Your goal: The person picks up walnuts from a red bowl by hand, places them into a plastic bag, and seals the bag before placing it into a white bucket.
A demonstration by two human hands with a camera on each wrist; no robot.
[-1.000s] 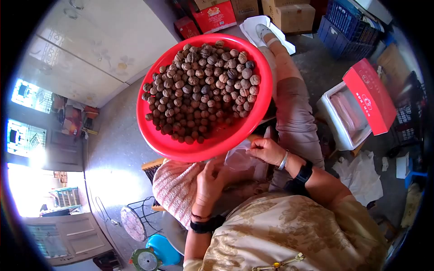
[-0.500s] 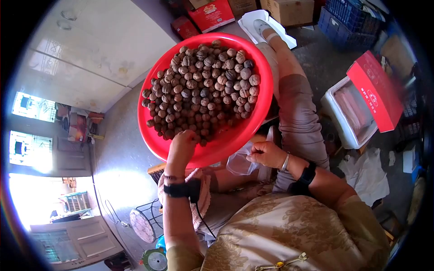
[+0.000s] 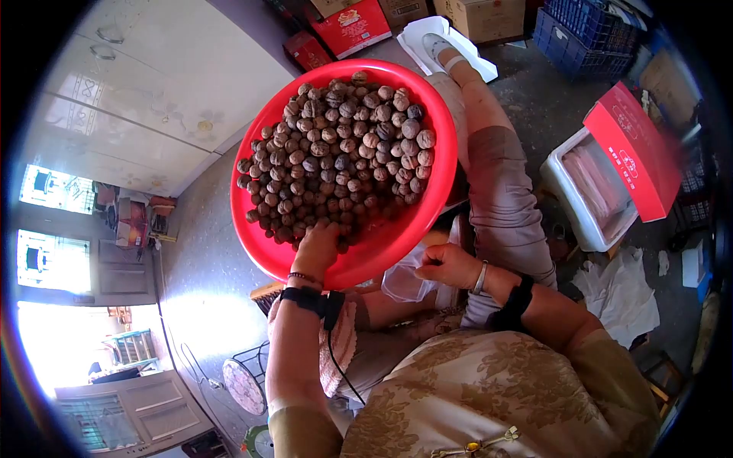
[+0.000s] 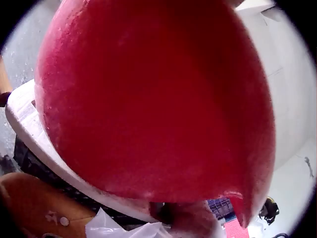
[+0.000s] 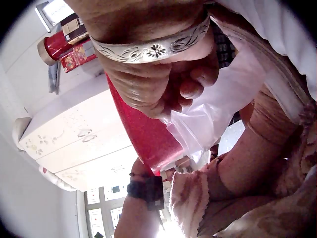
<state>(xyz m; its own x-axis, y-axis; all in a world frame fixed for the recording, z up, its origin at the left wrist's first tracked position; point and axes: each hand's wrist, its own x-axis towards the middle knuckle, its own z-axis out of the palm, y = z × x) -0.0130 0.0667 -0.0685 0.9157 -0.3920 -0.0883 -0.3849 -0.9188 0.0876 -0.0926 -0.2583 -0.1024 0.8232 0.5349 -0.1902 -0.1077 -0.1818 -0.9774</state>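
Observation:
A large red basin (image 3: 252, 133) holds many brown walnuts (image 3: 343, 145). The left hand (image 3: 319, 243) reaches over the basin's near side, touching the walnuts there; its fingertips are hidden, so whether it grips one cannot be told. In the left wrist view the basin's red underside (image 4: 153, 109) fills most of the picture. Just outside the basin's near right edge, the right hand (image 3: 452, 267) pinches a clear plastic bag (image 3: 405, 281). From the right wrist, curled fingers of the right hand (image 5: 173, 84) grip the bag (image 5: 205, 119), which hangs loosely.
A white foam box (image 3: 569, 195) with a red lid (image 3: 634, 156) stands at the right, near crumpled white plastic (image 3: 622, 294). Blue crates (image 3: 584, 46) and cartons (image 3: 485, 19) line the back. A pink striped cloth (image 3: 340, 355) lies by the left forearm; white cabinets (image 3: 145, 99) stand left.
The left hand has moved from beside the bag, up over the basin's rim and into the walnuts at its near side. The right hand stays near the same place with the bag.

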